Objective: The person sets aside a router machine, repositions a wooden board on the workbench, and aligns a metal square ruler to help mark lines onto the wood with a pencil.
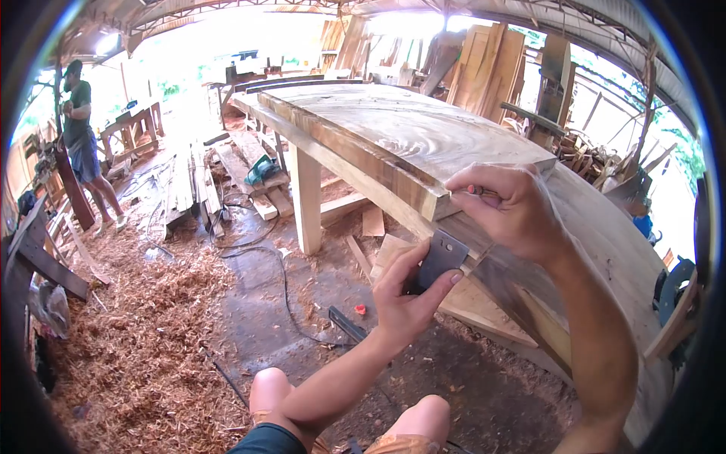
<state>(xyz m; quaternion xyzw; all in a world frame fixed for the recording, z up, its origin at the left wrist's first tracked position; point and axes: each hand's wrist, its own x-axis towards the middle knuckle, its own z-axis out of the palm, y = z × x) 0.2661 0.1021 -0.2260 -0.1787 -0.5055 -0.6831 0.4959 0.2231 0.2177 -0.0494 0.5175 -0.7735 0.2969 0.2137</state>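
My left hand (408,299) grips a dark flat metal plate (441,259) with a small hole near its top, held between thumb and fingers below the corner of a thick wooden slab (363,144). Above and to the right, my right hand (503,204) is closed in a pinch at the slab's corner. A small reddish thing (475,190) shows between its fingers, too small to name for certain. The slab lies over a pale wooden frame with a square leg (305,200).
Wood shavings (151,333) cover the floor at left, and a black cable (286,291) runs across it. A green power tool (262,170) rests on planks. Another person (79,140) stands at far left. Boards (488,72) lean at the back.
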